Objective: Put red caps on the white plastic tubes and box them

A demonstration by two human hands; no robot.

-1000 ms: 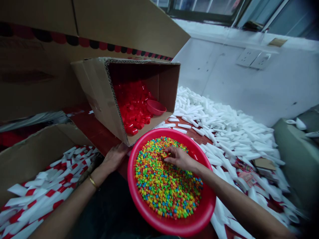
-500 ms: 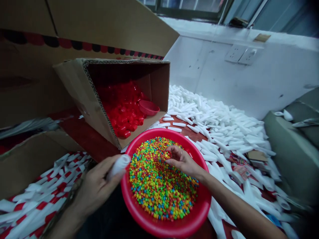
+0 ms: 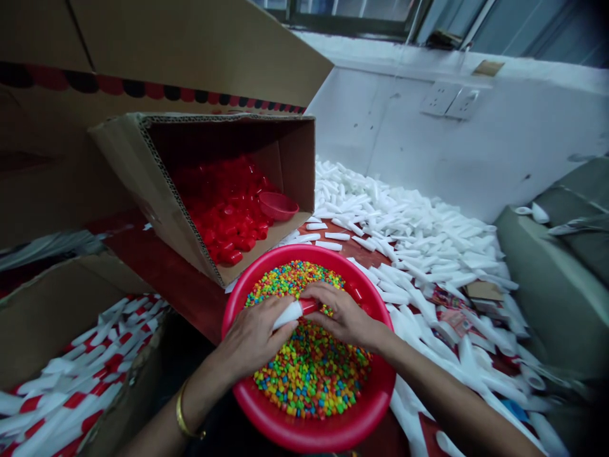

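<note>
Over a red basin (image 3: 309, 438) of small multicoloured candies (image 3: 314, 381), my two hands meet. My left hand (image 3: 254, 336) is closed around a white plastic tube (image 3: 288, 314). Between the fingers and thumb of my right hand (image 3: 345, 314) is a red cap (image 3: 309, 306), set against the tube's end. How far the cap is on the tube cannot be made out. Another red piece (image 3: 356, 292) lies in the basin just behind my right hand.
A cardboard box (image 3: 118, 152) on its side holds red caps (image 3: 228, 222) and a small red bowl (image 3: 280, 206). White tubes (image 3: 428, 235) pile up by the wall. At lower left, another carton (image 3: 57, 304) contains red-capped white tubes (image 3: 95, 381).
My left hand has moved right, bringing the white tube over the basin. My right hand has lifted slightly from the candies, and the red cap now meets the tube.
</note>
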